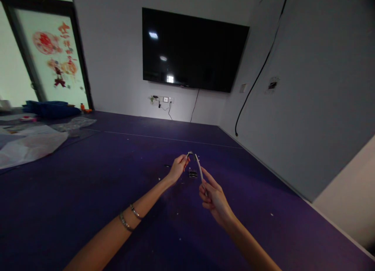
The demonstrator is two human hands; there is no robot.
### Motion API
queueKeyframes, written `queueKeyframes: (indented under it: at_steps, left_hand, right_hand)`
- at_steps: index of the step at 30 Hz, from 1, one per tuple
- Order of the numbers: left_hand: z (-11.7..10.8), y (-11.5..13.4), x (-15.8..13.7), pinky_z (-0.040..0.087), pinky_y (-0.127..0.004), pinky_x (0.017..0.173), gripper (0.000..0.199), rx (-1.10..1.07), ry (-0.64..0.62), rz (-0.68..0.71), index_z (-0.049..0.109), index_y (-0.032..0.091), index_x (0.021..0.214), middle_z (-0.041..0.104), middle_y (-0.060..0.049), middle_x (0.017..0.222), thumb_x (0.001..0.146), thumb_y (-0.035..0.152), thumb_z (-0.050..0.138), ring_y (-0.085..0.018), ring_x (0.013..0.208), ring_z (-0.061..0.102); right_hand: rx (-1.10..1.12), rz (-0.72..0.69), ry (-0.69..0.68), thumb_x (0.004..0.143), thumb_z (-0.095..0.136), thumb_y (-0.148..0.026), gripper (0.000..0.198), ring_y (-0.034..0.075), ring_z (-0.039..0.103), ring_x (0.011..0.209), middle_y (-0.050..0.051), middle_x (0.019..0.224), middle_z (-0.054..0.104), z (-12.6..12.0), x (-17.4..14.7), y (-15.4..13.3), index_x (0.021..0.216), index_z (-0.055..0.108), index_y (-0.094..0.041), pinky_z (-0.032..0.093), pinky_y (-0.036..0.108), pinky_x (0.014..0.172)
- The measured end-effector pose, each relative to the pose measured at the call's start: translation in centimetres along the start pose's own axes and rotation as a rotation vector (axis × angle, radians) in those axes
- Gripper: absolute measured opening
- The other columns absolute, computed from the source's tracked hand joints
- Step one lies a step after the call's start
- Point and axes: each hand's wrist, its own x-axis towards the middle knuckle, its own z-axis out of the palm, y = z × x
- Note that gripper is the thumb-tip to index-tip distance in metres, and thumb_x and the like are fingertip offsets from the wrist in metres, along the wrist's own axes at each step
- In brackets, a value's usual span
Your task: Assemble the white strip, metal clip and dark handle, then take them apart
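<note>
My left hand [177,168] is closed on the end of a small curved dark piece [190,153], possibly a strip or band; its exact kind is too small to tell. In my right hand [215,197] is a thin, pale flat piece [199,165], seen nearly edge-on and tilted, pinched near its lower end between thumb and fingers. The upper end of the pale piece meets or nearly meets the dark curve; I cannot tell whether they are joined. Below and between the hands, a small dark box-like object [192,173] lies on the purple surface [140,232].
Just left of my left hand lies a small dark stick-like item [167,165]. Clear plastic wrapping [38,144] and a blue cloth bundle [51,109] are at the far left. A television [193,50] hangs on the wall, and a black cable [259,73] dangles at right.
</note>
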Motion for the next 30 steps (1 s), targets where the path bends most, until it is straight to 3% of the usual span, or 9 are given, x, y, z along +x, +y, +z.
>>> queueKeyframes:
  at_steps: [14, 22, 30]
  left_hand:
    - [0.6, 0.3, -0.6, 0.025, -0.019, 0.043, 0.031, 0.02, -0.02, -0.024, 0.051, 0.016, 0.073, 0.039, 0.005, 0.056, 0.082, 0.044, 0.043, -0.007, 0.046, 0.033]
    - [0.5, -0.2, -0.5, 0.027, -0.02, 0.045, 0.029, 0.05, 0.023, 0.006, 0.051, 0.016, 0.07, 0.039, 0.005, 0.054, 0.081, 0.041, 0.044, -0.007, 0.047, 0.034]
    - [0.8, 0.1, -0.7, 0.03, -0.019, 0.042, 0.029, 0.044, -0.003, -0.008, 0.051, 0.016, 0.072, 0.041, 0.005, 0.054, 0.082, 0.042, 0.042, -0.007, 0.044, 0.037]
  right_hand:
    - [-0.022, -0.097, 0.053, 0.073, 0.062, -0.036, 0.064, 0.002, 0.022, 0.038, -0.009, 0.054, 0.037, 0.1, 0.5, 0.7, 0.132, 0.038, -0.032, 0.007, 0.015, 0.037]
    - [-0.036, -0.04, 0.052, 0.072, 0.061, -0.036, 0.066, 0.002, 0.022, 0.038, -0.009, 0.053, 0.037, 0.4, 0.1, 1.1, 0.133, 0.037, -0.033, 0.007, 0.015, 0.038]
    - [-0.003, -0.07, 0.075, 0.072, 0.062, -0.037, 0.066, 0.002, 0.023, 0.039, -0.008, 0.056, 0.039, 0.4, 0.6, 1.5, 0.133, 0.038, -0.032, 0.007, 0.015, 0.037]
